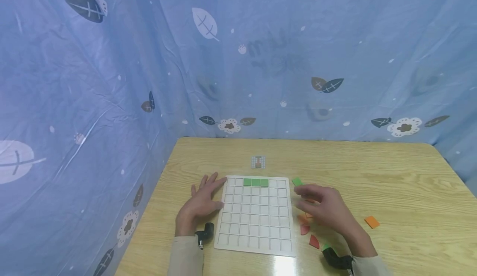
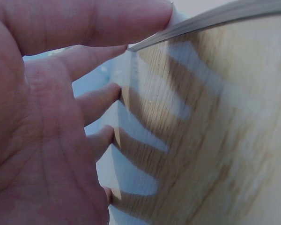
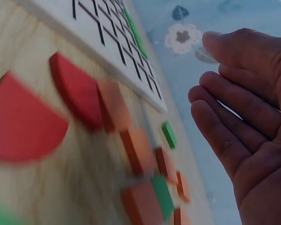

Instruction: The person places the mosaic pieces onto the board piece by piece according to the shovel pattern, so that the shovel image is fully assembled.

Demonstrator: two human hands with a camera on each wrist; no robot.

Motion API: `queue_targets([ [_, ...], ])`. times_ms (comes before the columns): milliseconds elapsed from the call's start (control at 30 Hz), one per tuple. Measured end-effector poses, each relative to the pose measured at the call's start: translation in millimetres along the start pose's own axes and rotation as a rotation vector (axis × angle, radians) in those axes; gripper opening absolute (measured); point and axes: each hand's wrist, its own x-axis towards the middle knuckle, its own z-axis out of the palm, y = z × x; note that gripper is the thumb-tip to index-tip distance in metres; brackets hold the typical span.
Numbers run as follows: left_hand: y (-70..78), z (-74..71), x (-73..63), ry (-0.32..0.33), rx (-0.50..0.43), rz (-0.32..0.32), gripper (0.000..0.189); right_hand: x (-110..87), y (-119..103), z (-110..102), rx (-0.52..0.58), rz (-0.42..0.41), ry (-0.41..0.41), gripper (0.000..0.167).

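Observation:
A white grid board [image 1: 254,229] lies flat on the table, with three green square tiles [image 1: 255,182] side by side in its top row. My left hand [image 1: 201,203] rests at the board's left side, fingers spread. In the left wrist view its thumb [image 2: 131,21] touches the board's edge. Over the loose pieces on the right hovers my right hand [image 1: 328,207], with loosely bent fingers and nothing in them. Under and around it lie a green tile [image 1: 297,181], orange tiles [image 3: 138,152] and red quarter-round pieces [image 3: 25,124]. The hand hides some of these in the head view.
A small picture card [image 1: 258,162] lies beyond the board's far edge. One orange tile [image 1: 372,222] sits apart to the right on the wooden table [image 1: 410,176]. A blue patterned curtain [image 1: 261,61] hangs behind and at the left.

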Motion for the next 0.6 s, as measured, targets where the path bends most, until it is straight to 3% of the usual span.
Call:
queue_targets([
  [600,1.2,0.8,-0.1,0.008,-0.001,0.009,0.087,-70.9,23.3,-38.0,-0.047,0.073,0.098,0.038],
])
